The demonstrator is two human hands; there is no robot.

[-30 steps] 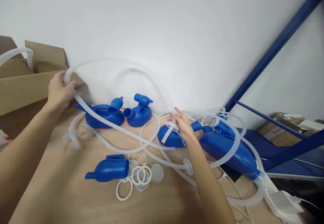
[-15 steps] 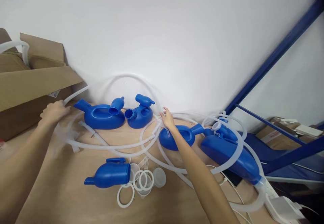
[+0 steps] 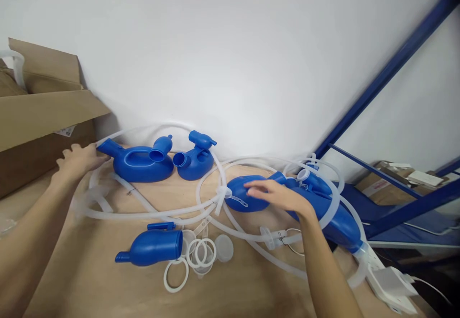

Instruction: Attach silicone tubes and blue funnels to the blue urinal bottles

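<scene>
My left hand (image 3: 77, 161) is open, fingers spread, beside the neck of the leftmost blue bottle (image 3: 143, 164) and near a translucent hose. Over the middle blue bottle (image 3: 239, 193) my right hand (image 3: 275, 193) is open with fingers extended, holding nothing. A second blue bottle (image 3: 196, 164) stands against the wall with a small blue cup on it. Coiled translucent hoses (image 3: 143, 215) run across the table, with a clear cap (image 3: 223, 192) lying at the middle bottle's edge. In front lie a blue cup-shaped part (image 3: 154, 247), white rings (image 3: 176, 288) and clear discs (image 3: 224, 248).
An open cardboard box (image 3: 46, 131) is at the left. On the right are a large blue bottle (image 3: 338, 222), a white power strip (image 3: 391, 284) with an adapter, and a blue metal shelf (image 3: 388, 69) holding boxes.
My right hand has let go of the hose and moved right over the middle bottle. My left hand's fingers have spread. The hose arch along the wall has dropped lower.
</scene>
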